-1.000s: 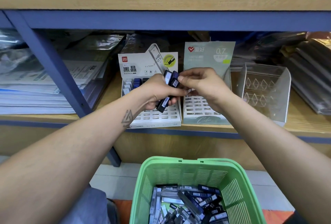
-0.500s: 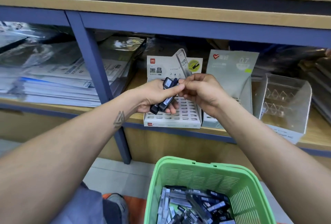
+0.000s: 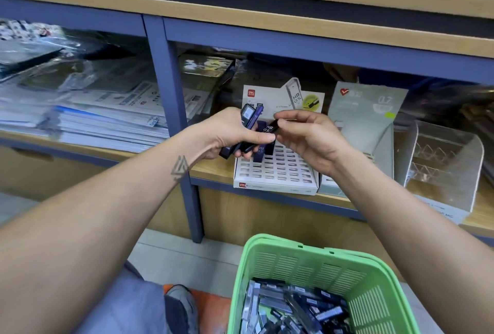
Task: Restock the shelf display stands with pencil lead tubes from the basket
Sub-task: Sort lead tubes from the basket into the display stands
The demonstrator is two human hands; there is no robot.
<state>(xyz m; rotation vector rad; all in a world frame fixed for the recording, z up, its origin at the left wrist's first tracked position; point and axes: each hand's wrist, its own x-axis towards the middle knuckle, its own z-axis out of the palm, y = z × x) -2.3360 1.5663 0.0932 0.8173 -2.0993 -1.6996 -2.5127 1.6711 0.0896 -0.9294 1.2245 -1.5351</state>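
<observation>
Since the earlier frame the right hand [image 3: 312, 141] has pinched one tube [image 3: 270, 128] free of the bundle [image 3: 250, 130] gripped by the left hand [image 3: 230, 136]; next, slot it into the white display stand [image 3: 278, 170] below.

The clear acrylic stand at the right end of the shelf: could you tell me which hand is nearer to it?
Right. The right hand is left of the clear acrylic stand, in front of the grey display; the left hand is farther left.
</observation>
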